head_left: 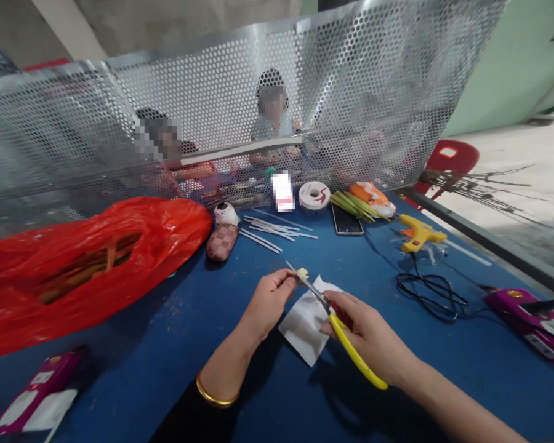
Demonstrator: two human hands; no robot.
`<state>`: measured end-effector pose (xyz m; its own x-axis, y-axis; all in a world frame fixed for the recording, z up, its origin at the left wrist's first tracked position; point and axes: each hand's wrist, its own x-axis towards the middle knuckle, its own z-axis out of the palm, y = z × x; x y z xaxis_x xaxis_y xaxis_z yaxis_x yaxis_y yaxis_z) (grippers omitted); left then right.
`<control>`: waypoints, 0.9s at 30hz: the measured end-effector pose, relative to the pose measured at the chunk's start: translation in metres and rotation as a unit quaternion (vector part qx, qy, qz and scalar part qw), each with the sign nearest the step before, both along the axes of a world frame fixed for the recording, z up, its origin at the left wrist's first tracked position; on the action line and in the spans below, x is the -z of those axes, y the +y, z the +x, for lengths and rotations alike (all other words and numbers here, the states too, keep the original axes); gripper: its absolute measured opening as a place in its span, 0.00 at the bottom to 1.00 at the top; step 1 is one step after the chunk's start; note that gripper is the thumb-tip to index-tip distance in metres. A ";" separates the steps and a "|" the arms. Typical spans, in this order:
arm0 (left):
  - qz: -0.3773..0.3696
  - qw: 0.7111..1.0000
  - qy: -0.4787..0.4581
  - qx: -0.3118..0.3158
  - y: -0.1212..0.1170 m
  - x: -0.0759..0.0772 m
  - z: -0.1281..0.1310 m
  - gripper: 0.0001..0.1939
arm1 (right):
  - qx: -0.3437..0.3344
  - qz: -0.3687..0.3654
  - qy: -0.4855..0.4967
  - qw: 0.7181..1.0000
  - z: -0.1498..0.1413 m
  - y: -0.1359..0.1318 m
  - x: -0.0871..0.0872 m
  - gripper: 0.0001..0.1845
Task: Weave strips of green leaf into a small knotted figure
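My left hand (271, 300) pinches a small pale-yellow piece (303, 274), too small to name, between thumb and fingertips. In my right hand (367, 329) is a pair of scissors (351, 351) with yellow handles. Their metal blades point up and left, with the tips beside my left fingertips and the yellow piece. Whether the blades touch the piece I cannot tell. Under the scissors a creased white paper (303, 329) lies on the blue table (263, 394), partly covered by my right hand.
A red plastic bag (175, 227) holding brown strips lies left. Glue sticks (272, 229), a patterned case (222, 242), a ribbon spool (314, 195) and a phone (347, 223) lie behind. On the right are a yellow glue gun (420, 234), its cable and a purple box (530, 326). People sit behind a perforated screen (221, 74).
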<state>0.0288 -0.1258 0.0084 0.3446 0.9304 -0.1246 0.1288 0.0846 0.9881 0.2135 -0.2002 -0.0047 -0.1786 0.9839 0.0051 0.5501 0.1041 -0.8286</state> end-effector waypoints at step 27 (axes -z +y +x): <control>-0.084 0.996 -0.023 0.000 0.001 0.002 0.006 0.15 | 0.019 -0.025 -0.120 0.992 -0.001 -0.006 -0.005 0.18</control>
<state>0.0351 -0.1251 0.0067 0.3532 0.8981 -0.2620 0.0840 0.2485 0.9650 0.2125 -0.2062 0.0005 -0.1323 0.9878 -0.0817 0.7343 0.0423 -0.6775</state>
